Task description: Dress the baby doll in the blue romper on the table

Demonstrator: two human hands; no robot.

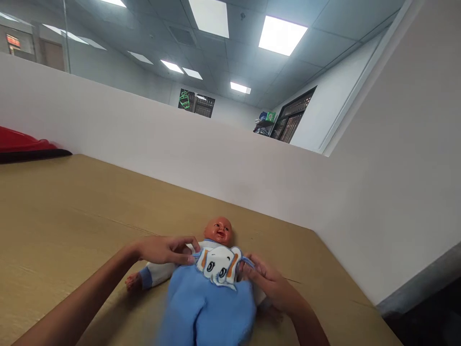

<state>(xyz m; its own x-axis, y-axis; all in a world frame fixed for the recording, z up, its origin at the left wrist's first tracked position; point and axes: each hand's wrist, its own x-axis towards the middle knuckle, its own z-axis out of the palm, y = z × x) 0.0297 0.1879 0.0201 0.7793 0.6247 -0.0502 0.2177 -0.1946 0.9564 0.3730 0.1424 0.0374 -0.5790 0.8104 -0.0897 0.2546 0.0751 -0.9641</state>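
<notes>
On the table (pixel 90 206) the doll (pixel 220 229) lies on its back, blue overalls (pixel 226 307) over its body. The left hand (pixel 162 249) and right hand (pixel 264 281) each pinch one strap (pixel 248 261) near its shoulders. The step seems strap arranging; the next move probably needs even tension.

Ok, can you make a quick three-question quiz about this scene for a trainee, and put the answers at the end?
1. Multiple choice: what are the left hand and right hand pinching on the light-blue cloth overalls?
A) the trouser-leg hems
B) the thin blue straps
C) the seat

2. True or false: the bald plastic baby doll lies face up on the flat tan tabletop.

3. Short answer: which hand is nearer to the red item with a black edge?

Key:
1. B
2. True
3. The left hand
</notes>
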